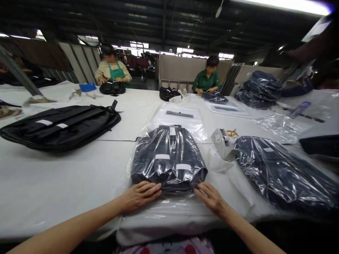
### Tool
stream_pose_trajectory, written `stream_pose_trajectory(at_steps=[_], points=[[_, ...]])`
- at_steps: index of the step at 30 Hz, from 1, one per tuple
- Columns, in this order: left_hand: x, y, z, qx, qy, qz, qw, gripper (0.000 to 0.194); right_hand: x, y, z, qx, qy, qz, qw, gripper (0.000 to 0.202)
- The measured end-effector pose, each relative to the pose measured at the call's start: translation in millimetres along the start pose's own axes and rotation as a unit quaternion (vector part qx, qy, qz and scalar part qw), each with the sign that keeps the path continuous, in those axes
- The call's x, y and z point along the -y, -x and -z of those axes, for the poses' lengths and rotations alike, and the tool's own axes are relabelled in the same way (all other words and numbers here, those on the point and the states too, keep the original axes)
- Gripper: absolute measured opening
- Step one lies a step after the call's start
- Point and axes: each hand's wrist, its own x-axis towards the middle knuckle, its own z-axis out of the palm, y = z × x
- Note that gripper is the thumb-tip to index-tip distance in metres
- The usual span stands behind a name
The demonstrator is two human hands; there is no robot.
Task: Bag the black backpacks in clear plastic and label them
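Observation:
A black backpack [169, 144] in a clear plastic bag [132, 155] lies flat on the table in front of me. White strips cross its two straps, and a white tag shows at its top. My left hand [140, 195] rests on the near edge of the wrapped backpack, left of its middle, with fingers stretched out. At the near right corner, my right hand [212, 198] touches the plastic with its fingers extended. The open end of the plastic spreads toward me, below the backpack.
Another black backpack [63, 123] lies on the left. To the right are a white tape dispenser [224, 144], yellow-handled scissors [232, 133] and a wrapped dark backpack [286, 173]. Beyond lie flat plastic bags [180, 121]. Two people work across the white table [66, 183].

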Motion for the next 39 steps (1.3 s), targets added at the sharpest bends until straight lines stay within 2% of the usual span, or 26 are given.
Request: stream_pose_trajectory(at_steps=[4, 7, 10, 14, 17, 19, 23, 26, 28, 32, 35, 39], points=[[6, 7, 8.3, -0.025, 0.02, -0.059, 0.998, 0.041, 9, 0, 14, 0.016, -0.04, 0.011, 0.999, 0.028], [11, 8, 8.2, -0.027, 0.05, -0.087, 0.995, 0.039, 13, 5, 10, 0.031, -0.105, 0.013, 0.994, 0.028], [13, 7, 2.4, 0.003, 0.119, -0.036, 0.992, 0.044, 15, 9, 5, 0.085, -0.139, -0.007, 0.987, 0.029], [7, 6, 3.4, 0.06, 0.207, 0.043, 0.975, 0.047, 17, 8, 15, 0.235, -0.167, -0.04, 0.957, 0.027], [-5, 5, 11.9, 0.098, 0.237, 0.082, 0.963, 0.069, 19, 9, 22, 0.289, -0.136, -0.045, 0.946, 0.032], [-15, 3, 16.2, 0.119, 0.214, 0.113, 0.963, 0.079, 21, 11, 20, 0.276, -0.115, -0.054, 0.953, 0.021], [-35, -5, 13.0, 0.138, 0.144, 0.158, 0.967, 0.082, 23, 13, 6, 0.187, -0.14, -0.087, 0.968, 0.03], [-44, -8, 0.6, 0.1, 0.098, 0.204, 0.969, 0.056, 25, 10, -2, 0.118, -0.139, -0.159, 0.97, 0.023], [-45, -6, -9.2, 0.04, 0.079, 0.214, 0.973, 0.036, 27, 8, -6, 0.091, -0.118, -0.174, 0.973, 0.024], [-37, 3, -21.8, -0.066, 0.07, 0.18, 0.979, 0.03, 28, 7, -11, 0.054, -0.081, -0.115, 0.989, 0.038], [-29, 10, -22.5, -0.091, 0.054, 0.148, 0.983, 0.026, 27, 10, -7, 0.045, -0.071, -0.061, 0.995, 0.026], [-25, 13, -17.6, -0.148, 0.017, 0.085, 0.985, 0.022, 24, 14, -1, 0.046, -0.097, -0.084, 0.991, 0.019]])
